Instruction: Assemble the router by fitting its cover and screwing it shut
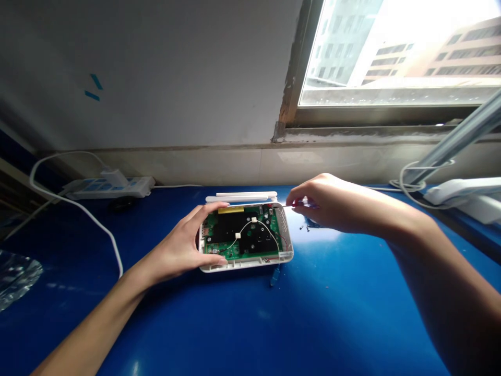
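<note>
A white router (287, 256) lies with its casing open on the blue table, its green circuit board (235, 253) and black plate showing. Two white antennas (242, 198) stretch along its far side. My left hand (183, 240) grips the router's left end, thumb on the near edge and fingers over the far edge. Off the far right corner, my right hand (317, 201) is closed around a screwdriver (300, 202) with a reddish handle; its thin shaft points left to that corner. Several small dark screws (307, 228) lie just below my right hand.
A white power strip (144, 186) with a plugged-in charger stands at the back left, its white cable looping forward. Crumpled clear plastic (15, 277) lies at the left edge. A metal pole (450, 138) wrapped in cable and a white device (454, 190) are at the right.
</note>
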Available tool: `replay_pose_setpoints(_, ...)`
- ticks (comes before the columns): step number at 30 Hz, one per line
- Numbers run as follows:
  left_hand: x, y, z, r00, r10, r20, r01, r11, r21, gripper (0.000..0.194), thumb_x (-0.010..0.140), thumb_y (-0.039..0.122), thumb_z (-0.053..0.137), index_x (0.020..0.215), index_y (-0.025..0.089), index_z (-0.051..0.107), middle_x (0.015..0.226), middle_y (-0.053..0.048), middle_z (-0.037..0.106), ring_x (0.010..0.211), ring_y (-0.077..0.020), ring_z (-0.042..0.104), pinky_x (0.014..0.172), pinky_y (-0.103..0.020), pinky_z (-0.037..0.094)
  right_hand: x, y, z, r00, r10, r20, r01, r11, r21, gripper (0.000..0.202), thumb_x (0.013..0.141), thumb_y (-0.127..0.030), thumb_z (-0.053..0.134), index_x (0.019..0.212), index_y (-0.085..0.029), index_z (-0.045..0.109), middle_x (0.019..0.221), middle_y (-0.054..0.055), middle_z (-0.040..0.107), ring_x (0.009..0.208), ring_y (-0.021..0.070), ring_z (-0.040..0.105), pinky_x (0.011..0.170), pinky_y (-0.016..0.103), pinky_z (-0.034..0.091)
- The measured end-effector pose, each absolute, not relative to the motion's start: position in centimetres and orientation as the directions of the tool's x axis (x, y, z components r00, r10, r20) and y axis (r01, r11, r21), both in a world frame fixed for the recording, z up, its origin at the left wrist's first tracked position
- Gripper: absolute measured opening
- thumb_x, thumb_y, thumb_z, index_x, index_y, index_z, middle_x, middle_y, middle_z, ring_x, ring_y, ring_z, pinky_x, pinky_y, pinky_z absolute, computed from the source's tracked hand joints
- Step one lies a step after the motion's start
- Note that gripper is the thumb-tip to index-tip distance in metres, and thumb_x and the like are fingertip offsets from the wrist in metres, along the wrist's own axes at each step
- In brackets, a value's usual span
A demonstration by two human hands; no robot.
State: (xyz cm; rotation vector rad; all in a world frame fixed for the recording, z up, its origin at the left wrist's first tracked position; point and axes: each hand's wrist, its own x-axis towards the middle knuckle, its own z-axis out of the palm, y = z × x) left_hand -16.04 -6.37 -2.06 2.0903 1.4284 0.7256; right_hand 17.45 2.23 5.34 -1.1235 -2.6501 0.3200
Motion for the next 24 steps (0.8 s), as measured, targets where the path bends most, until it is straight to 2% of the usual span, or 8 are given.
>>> replay_pose_setpoints(6,-16.1,-6.3,-2.1,0.309,0.938,0.157,0.665,-0.331,0.670,0.095,0.070,0.037,0.095,0.150,0.040,0.043,0.149,-0.003,0.055,0.132,-0.0310,0.061,0.112,-0.043,0.052,16.8,2.2,5.4,-0.682,0.727,0.079,0.685,0.673,-0.280,0.020,0.091,-0.027,0.064,0.097,-0.027,0.083,0.068,0.000,0.076,0.048,0.0137,0.058,0.051,0.027,0.039)
replay_pose_setpoints(10,-16.3,-6.3,-2.2,0.313,0.937,0.156,0.645,-0.331,0.689,0.095,0.069,0.036,0.095,0.149,0.040,0.044,0.149,-0.002,0.055,0.133,-0.0299,0.061,0.113,-0.042,0.051,16.6,2.0,4.5,-0.680,0.718,0.149,0.654,0.685,-0.321,0.019,0.091,-0.027,0.063,0.093,-0.022,0.081,0.075,0.001,0.078,0.056,0.0133,0.060,0.055,0.025,0.043)
replay_pose_setpoints(15,-16.3,-6.4,-2.1,0.305,0.944,0.126,0.620,-0.297,0.726,0.096,0.069,0.037,0.096,0.149,0.039,0.043,0.146,-0.002,0.059,0.128,-0.0292,0.065,0.108,-0.039,0.055,16.9,1.6,2.3,-0.610,0.765,0.204,0.637,0.627,-0.449,0.020,0.092,-0.030,0.064,0.094,-0.020,0.081,0.083,0.004,0.080,0.068,0.0163,0.069,0.062,0.025,0.050)
replay_pose_setpoints(24,-16.1,-6.4,-2.0,0.323,0.938,0.124,0.655,-0.316,0.686,0.080,0.072,0.036,0.093,0.138,0.035,0.048,0.139,-0.003,0.060,0.120,-0.0274,0.067,0.100,-0.036,0.057,16.8,1.1,1.0,-0.556,0.786,0.269,0.640,0.612,-0.465,0.022,0.094,-0.027,0.061,0.097,-0.019,0.082,0.086,0.005,0.080,0.072,0.0174,0.071,0.063,0.025,0.051)
